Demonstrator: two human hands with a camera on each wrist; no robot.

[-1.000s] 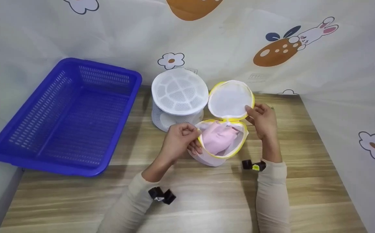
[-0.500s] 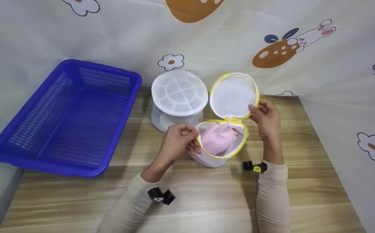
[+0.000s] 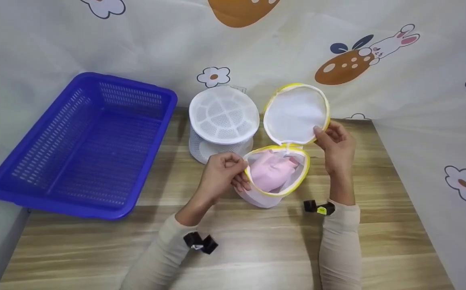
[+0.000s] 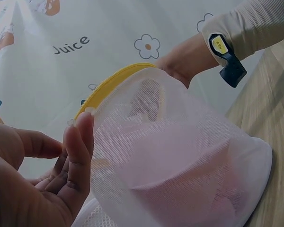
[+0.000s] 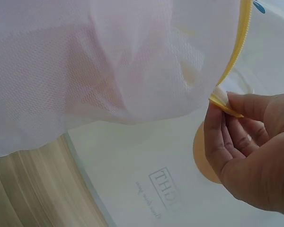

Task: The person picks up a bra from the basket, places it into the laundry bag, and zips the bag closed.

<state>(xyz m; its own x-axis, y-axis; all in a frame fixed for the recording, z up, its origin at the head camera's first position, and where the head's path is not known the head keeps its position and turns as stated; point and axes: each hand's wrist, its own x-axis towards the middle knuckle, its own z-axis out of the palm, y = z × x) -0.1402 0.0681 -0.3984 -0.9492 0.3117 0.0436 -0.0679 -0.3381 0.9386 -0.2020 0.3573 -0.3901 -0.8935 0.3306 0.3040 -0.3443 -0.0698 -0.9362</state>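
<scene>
A white mesh laundry bag (image 3: 263, 200) with yellow zip edging stands on the table, its round lid (image 3: 295, 114) folded up and back. Inside lies a bunched pink cloth (image 3: 271, 171), which shows through the mesh in both wrist views. My left hand (image 3: 223, 173) pinches the left side of the bag's rim. With thumb and fingers, my right hand (image 3: 337, 147) grips the lid's right edge; the right wrist view shows the yellow zip (image 5: 234, 52) running into that pinch.
A white mesh cylinder (image 3: 224, 114) with a round top stands just left of the bag, near the back wall. Farther left is a large blue plastic basket (image 3: 140, 193). A patterned curtain (image 3: 281, 44) hangs behind the wooden table (image 3: 265, 249).
My right hand has moved up and to the right, drawing the lid farther open and more upright. My left hand keeps its place on the rim.
</scene>
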